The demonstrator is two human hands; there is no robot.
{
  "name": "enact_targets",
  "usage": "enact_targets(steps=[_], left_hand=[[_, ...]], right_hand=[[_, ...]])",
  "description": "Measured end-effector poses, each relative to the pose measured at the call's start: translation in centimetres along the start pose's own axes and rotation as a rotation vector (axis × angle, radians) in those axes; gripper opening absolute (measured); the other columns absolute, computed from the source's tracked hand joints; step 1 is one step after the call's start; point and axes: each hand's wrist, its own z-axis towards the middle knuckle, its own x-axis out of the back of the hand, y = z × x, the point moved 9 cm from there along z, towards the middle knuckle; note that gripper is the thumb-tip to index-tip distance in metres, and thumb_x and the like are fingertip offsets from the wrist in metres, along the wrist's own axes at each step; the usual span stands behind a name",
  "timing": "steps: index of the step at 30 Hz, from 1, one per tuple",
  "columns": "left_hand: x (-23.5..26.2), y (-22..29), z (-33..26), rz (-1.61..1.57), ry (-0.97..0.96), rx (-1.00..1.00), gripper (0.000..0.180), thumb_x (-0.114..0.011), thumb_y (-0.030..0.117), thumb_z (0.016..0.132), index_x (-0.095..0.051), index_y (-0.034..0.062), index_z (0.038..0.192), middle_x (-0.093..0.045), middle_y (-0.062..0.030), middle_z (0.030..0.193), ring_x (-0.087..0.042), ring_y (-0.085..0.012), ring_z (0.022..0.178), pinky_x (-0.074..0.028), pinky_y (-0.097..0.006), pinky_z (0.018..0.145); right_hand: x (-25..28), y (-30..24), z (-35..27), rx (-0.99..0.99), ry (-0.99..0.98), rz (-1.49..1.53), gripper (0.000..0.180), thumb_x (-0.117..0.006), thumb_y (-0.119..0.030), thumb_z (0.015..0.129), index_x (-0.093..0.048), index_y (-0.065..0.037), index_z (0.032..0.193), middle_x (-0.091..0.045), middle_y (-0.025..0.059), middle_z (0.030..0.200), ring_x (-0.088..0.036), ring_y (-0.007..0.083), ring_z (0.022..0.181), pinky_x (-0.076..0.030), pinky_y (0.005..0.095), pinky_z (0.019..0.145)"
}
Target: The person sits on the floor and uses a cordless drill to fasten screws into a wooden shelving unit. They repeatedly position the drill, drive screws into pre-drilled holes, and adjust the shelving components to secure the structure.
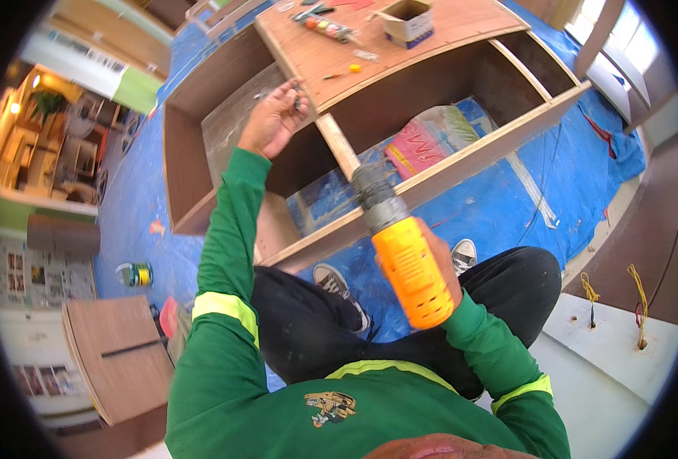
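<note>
The left arm, in a green sleeve with a yellow band, stretches up and away from the body, and the left hand (274,118) is curled narrow, fingertips pinched around a small dark piece (297,93) right at the front edge of a wooden cabinet (461,164); what the piece is cannot be told. The right arm bends in close, and the right hand (434,256) is wrapped around the orange drill (409,268), whose grey chuck points up at the cabinet's upright divider (340,145). The cabinet lies on its back on a blue tarpaulin (507,206), with a small cardboard box (406,20) on its top panel. A small tin (136,274) stands on the floor at far left, a white panel (622,344) with yellow wires at right.
</note>
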Motion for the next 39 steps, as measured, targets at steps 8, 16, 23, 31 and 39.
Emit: enact_targets(steps=[8,16,23,31,39], left_hand=[[-2.5,-4.3,-16.5,-0.365,0.202,-0.166,0.019,-0.06,0.012,0.109,-0.062,-0.0005,0.123,-0.069,-0.0085,0.109,-0.071,-0.0217,0.105,-0.064,-0.033,0.095],[-6.6,-7.9,-20.4,-0.282,0.244,-0.198,0.019,-0.064,0.021,0.108,-0.064,0.008,0.122,-0.069,-0.0041,0.103,-0.069,-0.0186,0.1,-0.059,-0.033,0.09],[-8.5,-8.2,-21.2,-0.158,0.191,-0.236,0.023,-0.066,0.023,0.108,-0.059,0.01,0.126,-0.065,-0.0036,0.105,-0.066,-0.0174,0.101,-0.055,-0.034,0.092],[-10.0,-9.7,-21.5,-0.364,0.19,-0.154,0.02,-0.053,0.032,0.113,-0.056,0.0124,0.117,-0.066,-0.0066,0.108,-0.07,-0.0259,0.107,-0.057,-0.044,0.095],[-7.0,-13.9,-20.4,-0.663,0.371,-0.164,0.026,-0.049,0.035,0.114,-0.057,0.0117,0.106,-0.068,-0.0085,0.098,-0.07,-0.0283,0.097,-0.06,-0.047,0.092]], right_hand=[[-4.3,-0.3,-2.4,0.231,-0.106,-0.264,0.046,-0.082,-0.008,0.089,-0.062,-0.003,0.129,-0.072,0.0115,0.109,-0.073,0.0266,0.097,-0.058,0.0361,0.086],[-6.2,1.5,-4.3,0.159,-0.224,-0.186,0.044,-0.081,-0.008,0.089,-0.061,-0.003,0.128,-0.073,0.0104,0.106,-0.074,0.026,0.095,-0.057,0.0348,0.086],[-6.3,0.9,-4.4,0.227,-0.198,-0.299,0.044,-0.081,-0.009,0.089,-0.062,-0.003,0.128,-0.072,0.0107,0.106,-0.074,0.0263,0.094,-0.057,0.0347,0.085],[-5.7,0.5,-3.9,0.254,-0.079,-0.39,0.044,-0.085,-0.013,0.088,-0.062,-0.003,0.124,-0.069,0.0128,0.115,-0.073,0.0268,0.1,-0.057,0.035,0.087],[-5.4,-1.5,-3.8,0.373,0.038,-0.214,0.037,-0.086,-0.008,0.086,-0.064,-0.003,0.115,-0.065,0.0155,0.124,-0.071,0.0292,0.107,-0.056,0.0382,0.091]])
